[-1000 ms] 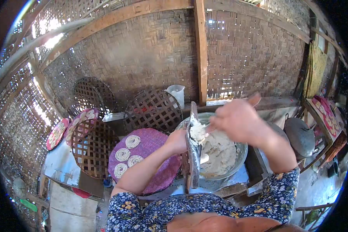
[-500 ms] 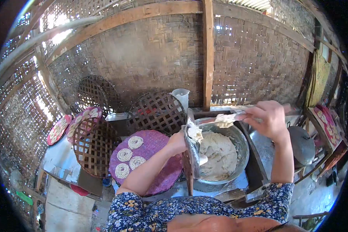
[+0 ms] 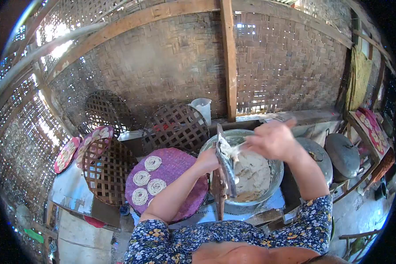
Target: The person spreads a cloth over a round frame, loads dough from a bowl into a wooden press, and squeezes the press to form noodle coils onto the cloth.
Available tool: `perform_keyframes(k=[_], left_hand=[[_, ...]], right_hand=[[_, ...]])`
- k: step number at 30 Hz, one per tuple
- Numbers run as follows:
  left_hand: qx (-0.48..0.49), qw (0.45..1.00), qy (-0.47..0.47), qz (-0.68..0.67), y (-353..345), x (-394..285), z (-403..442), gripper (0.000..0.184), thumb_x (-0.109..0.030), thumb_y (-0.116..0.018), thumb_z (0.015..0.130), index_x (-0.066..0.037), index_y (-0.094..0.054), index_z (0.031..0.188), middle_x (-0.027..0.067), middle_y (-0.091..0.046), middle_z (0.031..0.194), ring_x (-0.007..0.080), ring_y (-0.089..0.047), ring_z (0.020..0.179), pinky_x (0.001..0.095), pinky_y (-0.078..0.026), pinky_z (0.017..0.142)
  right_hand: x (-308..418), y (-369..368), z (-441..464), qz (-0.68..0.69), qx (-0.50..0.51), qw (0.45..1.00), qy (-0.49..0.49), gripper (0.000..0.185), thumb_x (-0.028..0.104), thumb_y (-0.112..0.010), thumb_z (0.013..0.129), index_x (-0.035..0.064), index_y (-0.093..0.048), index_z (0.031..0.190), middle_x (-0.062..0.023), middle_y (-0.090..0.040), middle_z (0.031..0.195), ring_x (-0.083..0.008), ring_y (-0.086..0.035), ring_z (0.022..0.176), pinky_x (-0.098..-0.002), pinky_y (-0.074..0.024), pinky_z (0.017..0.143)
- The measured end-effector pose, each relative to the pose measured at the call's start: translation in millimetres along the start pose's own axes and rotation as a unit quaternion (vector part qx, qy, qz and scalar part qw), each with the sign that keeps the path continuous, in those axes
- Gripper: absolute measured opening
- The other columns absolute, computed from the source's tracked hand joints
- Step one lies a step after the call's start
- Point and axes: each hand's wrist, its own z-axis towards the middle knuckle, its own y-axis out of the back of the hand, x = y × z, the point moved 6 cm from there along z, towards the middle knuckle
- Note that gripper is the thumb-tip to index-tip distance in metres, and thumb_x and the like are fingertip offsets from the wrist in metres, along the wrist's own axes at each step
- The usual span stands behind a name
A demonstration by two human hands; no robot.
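My left hand is closed on a dark wooden press with a long handle, tilted over the bowl's left side. Pale dough sits in the press's top. My right hand, somewhat blurred, grips a wooden spatula whose dough-smeared end meets the dough at the press. Below both hands, a metal bowl holds a large mass of pale dough. To the left lies a round purple mat with several coiled dough rounds, partly hidden by my left forearm.
Woven lattice trays stand at the left, beside pink mats with coils. A white pitcher stands by the woven wall. Metal pot lids are on the right, near another pink mat.
My right hand has swung from the right back toward the press, bringing the spatula's end to the dough there. The view has shifted slightly; my left hand still holds the press.
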Motion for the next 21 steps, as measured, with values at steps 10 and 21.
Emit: perform_keyframes(k=[10,21], left_hand=[[-0.030,0.982,-0.069,-0.172,13,-15,6,0.037,-0.027,-0.059,0.077,-0.005,-0.057,0.106,0.0125,-0.060,0.102,0.0244,-0.057,0.094,0.0328,-0.044,0.082],[-0.020,0.906,-0.005,-0.424,3,37,16,0.028,-0.022,-0.061,0.076,-0.006,-0.063,0.099,0.0097,-0.064,0.094,0.0164,-0.060,0.085,0.0295,-0.045,0.075]], right_hand=[[-20,-99,-83,0.447,-0.160,0.732,-0.489,0.018,0.016,-0.066,0.078,0.0045,-0.065,0.092,-0.0004,-0.062,0.076,-0.0059,-0.051,0.069,-0.0227,-0.0426,0.062],[35,-83,-88,0.323,-0.190,0.827,-0.420,0.023,0.026,-0.072,0.071,0.0048,-0.066,0.077,-0.0083,-0.064,0.069,-0.0144,-0.062,0.060,-0.0280,-0.0486,0.054]])
